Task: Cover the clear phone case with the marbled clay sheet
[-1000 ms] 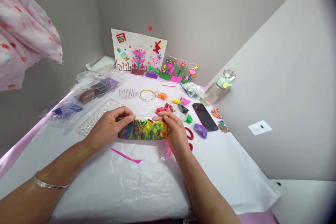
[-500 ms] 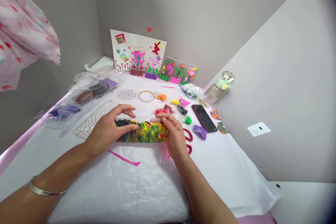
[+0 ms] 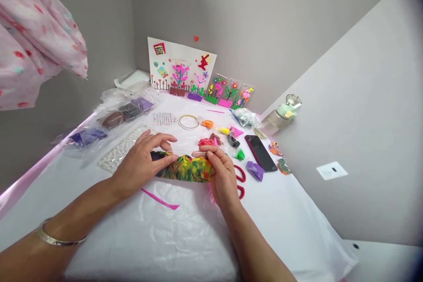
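Note:
Between my hands is a strip of marbled modelling clay (image 3: 190, 170) in yellow, green, red and black. It has a wavy top edge and seems to lie on a clear plastic piece. My left hand (image 3: 137, 165) grips its left end, with the thumb across the front and the fingers arched over the top. At the other end, my right hand (image 3: 222, 175) pinches the strip; part of its grip is hidden. Below the strip lies a pink plastic modelling tool (image 3: 160, 199). Red-handled scissors (image 3: 243, 174) are partly covered by my right hand.
Wrapped clay lumps, including an orange one (image 3: 207, 124) and a purple one (image 3: 255, 170), lie beyond my hands near a phone (image 3: 261, 153). A bottle (image 3: 280, 116) stands at the right edge. Plastic bags (image 3: 122, 112) occupy the left, and decorated clear panels (image 3: 230, 92) lean at the back.
The whole view has shifted slightly, so things appear a little further right. Both hands keep their hold on the clay strip, which looks tilted slightly more.

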Demonstrator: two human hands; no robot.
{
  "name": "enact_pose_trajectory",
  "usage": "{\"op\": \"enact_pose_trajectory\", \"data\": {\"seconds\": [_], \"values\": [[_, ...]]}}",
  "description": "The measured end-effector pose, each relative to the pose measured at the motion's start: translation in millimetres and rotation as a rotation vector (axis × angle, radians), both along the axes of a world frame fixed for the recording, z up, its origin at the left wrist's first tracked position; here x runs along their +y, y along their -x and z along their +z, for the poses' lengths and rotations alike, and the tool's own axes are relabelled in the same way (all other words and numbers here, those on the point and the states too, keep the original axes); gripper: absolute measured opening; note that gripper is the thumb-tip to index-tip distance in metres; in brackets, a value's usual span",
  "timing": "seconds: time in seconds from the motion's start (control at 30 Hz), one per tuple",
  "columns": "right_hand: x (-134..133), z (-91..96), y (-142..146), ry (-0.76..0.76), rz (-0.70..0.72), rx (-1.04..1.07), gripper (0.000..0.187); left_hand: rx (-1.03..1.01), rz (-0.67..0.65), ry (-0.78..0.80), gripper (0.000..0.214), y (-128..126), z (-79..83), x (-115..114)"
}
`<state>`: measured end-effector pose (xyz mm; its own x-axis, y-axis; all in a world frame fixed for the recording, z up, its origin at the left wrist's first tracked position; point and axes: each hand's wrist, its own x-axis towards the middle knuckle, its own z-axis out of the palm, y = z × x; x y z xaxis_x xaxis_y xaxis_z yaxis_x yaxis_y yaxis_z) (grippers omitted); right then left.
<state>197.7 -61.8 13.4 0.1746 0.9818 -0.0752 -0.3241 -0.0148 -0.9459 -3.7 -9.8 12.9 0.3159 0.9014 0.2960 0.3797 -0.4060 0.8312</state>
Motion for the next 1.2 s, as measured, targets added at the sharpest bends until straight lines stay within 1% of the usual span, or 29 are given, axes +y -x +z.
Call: {"op": "enact_pose_trajectory", "data": {"seconds": [0.13, 0.23, 0.37, 0.47, 0.6, 0.73, 0.8, 0.93, 1.03, 1.2], "values": [[2, 2.5, -1, 0.028, -0.008, 0.02, 0.011, -0.019, 0.002, 0.061, 0.027, 0, 5.1, -3], [3, 2.6, 0, 0.018, 0.005, 0.027, 0.011, -0.006, 0.006, 0.104, 0.026, 1, 7.8, -6], [2, 1.6, -1, 0.004, 0.016, 0.033, 0.012, -0.01, -0.02, 0.148, 0.027, 2, 8.0, -7], [3, 0.8, -3, 0.006, 0.004, 0.036, 0.011, -0.031, -0.062, 0.192, 0.029, 2, 5.0, -5], [5, 0.5, -6, 0.011, -0.013, 0.053, 0.012, -0.046, -0.15, 0.26, 0.036, 4, 1.1, -1], [6, 1.9, -7, 0.019, -0.024, 0.062, 0.013, -0.037, -0.236, 0.319, 0.049, 10, 0.5, 3], [6, 3.1, -6, 0.021, -0.027, 0.057, 0.013, -0.046, -0.233, 0.333, 0.051, 11, 0.9, 4], [6, 4.5, -5, 0.023, -0.024, 0.044, 0.012, -0.078, -0.198, 0.304, 0.039, 10, 0.7, 4], [6, 3.7, -5, 0.021, -0.012, 0.048, 0.012, -0.071, -0.176, 0.28, 0.035, 8, -0.6, 3], [6, 2.8, -8, 0.018, -0.027, 0.048, 0.011, -0.103, -0.231, 0.333, 0.041, 10, 1.8, 3]]}}
